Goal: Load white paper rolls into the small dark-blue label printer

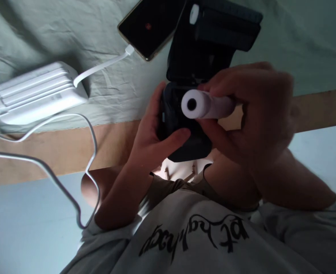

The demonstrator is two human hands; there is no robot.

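Your right hand (pixel 256 114) pinches a white paper roll (pixel 205 104), fingers closed around it, just over the open black printer (pixel 182 125). Your left hand (pixel 153 133) grips the printer's left side, thumb across its front. Beyond the printer lies a black case (pixel 213 38); left of it a phone (pixel 151 26), cabled to a white power bank (pixel 33 93) on the green sheet (pixel 71 30).

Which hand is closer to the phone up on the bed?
Left. The left hand, gripping the black device, sits below the phone and a little to its right. The right hand, holding the white roll, is farther off to the right.
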